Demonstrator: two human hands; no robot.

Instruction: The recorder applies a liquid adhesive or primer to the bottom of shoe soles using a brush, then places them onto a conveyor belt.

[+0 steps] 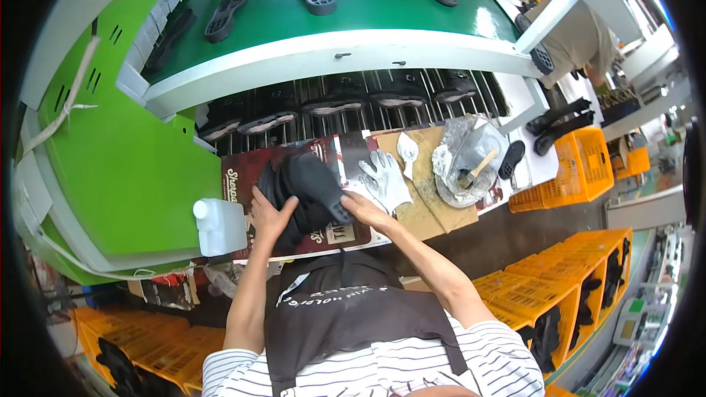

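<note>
Centre of frame: left hand and right hand both grip a black shoe over the workbench. Right of centre, a foil-lined bowl contains a brush. Lower right, orange crates hold dark shoes.

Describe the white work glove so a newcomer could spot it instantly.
Start at the green conveyor and drop to the bench below it. The glove lies flat, fingers spread, just beyond the right hand. It is the only white, hand-shaped thing beside the black shoe.
</note>
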